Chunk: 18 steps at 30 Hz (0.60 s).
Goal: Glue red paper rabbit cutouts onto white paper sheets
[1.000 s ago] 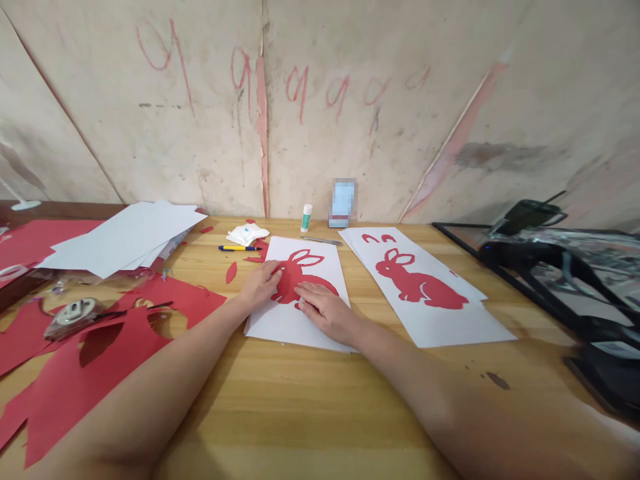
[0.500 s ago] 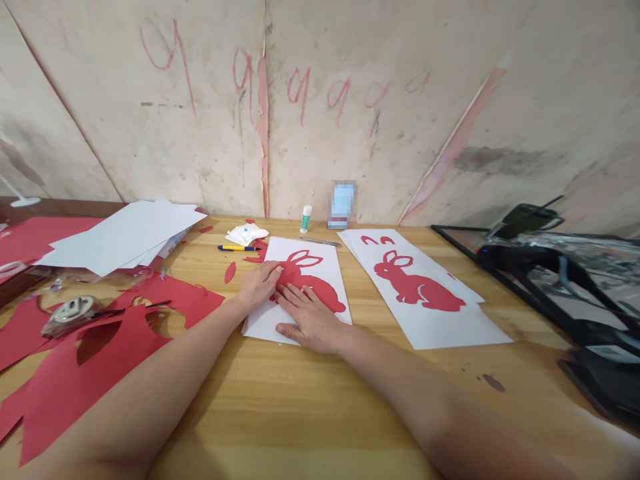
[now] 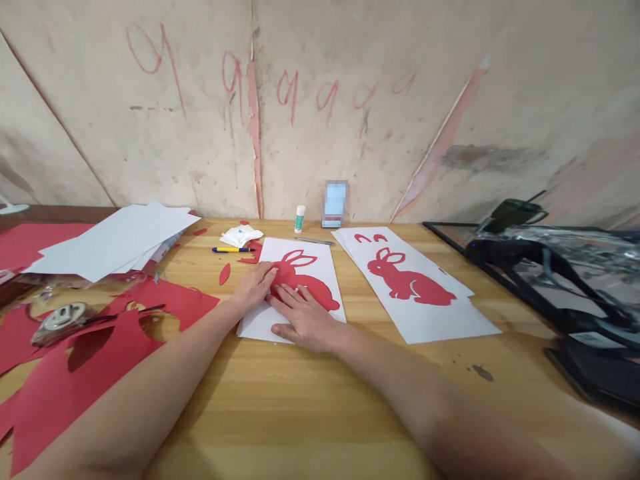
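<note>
Left hand [image 3: 255, 285] flat, fingers out, pressing the head end of the rabbit [image 3: 311, 285] cutout; grips nothing. Right hand [image 3: 303, 319] also flat and open, palm down, fingertips on the rabbit's front, heel at the sheet's [image 3: 327, 261] near edge; grips nothing. Rabbit is red and lies flat on the white sheet, ears toward the wall. Pen [image 3: 230, 250] just left of the sheet's far corner, tissue [image 3: 241, 235] beyond it. Glue stick [image 3: 299, 219] upright behind the sheet. Second sheet [image 3: 450, 320] with another red rabbit lies right of the sheet, close by. Red scraps [image 3: 100, 333] and a white paper stack [image 3: 115, 237] well left of the sheet.
</note>
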{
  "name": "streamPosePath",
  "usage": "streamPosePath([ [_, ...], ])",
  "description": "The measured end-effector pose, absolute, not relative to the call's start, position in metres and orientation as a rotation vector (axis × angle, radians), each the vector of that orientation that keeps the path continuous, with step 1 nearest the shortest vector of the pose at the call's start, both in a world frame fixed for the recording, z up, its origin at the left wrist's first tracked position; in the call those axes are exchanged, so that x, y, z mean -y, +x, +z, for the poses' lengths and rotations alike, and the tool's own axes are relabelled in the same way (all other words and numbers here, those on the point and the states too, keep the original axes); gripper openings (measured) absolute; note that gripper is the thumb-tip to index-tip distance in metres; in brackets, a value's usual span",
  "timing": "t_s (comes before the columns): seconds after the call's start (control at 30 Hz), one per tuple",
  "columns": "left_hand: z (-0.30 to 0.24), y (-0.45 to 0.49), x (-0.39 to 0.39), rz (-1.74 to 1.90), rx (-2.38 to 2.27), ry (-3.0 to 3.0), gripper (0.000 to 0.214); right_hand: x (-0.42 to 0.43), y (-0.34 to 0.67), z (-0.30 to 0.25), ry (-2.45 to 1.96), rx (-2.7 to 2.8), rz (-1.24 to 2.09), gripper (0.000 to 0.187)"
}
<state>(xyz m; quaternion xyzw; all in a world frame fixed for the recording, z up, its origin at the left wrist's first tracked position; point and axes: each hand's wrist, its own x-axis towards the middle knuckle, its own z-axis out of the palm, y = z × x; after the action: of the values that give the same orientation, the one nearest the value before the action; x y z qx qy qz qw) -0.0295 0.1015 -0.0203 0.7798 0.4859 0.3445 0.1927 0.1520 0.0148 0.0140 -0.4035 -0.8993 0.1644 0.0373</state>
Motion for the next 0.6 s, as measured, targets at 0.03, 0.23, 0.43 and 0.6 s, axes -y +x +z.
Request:
streamPosePath([
  [0.03, -0.021, -0.030, -0.102, 0.969, -1.361, 2.196, 0.035, -0.016, 0.154, 0.014, -1.241, 2.755, 0.486, 0.083],
  [0.23, -0.024, -0.030, -0.104, 0.964, -1.350, 2.249, 0.034, -0.027, 0.173, 0.013, -1.507, 2.622, 0.390, 0.085],
  [0.43, -0.023, -0.030, -0.102, 0.950, -1.367, 2.335, 0.034, -0.032, 0.179, 0.008, -1.586, 2.605, 0.439, 0.087],
  [0.6, -0.022, -0.030, -0.099, 0.905, -1.409, 2.431, 0.034, -0.030, 0.178, 0.008, -1.579, 2.603, 0.445, 0.087],
])
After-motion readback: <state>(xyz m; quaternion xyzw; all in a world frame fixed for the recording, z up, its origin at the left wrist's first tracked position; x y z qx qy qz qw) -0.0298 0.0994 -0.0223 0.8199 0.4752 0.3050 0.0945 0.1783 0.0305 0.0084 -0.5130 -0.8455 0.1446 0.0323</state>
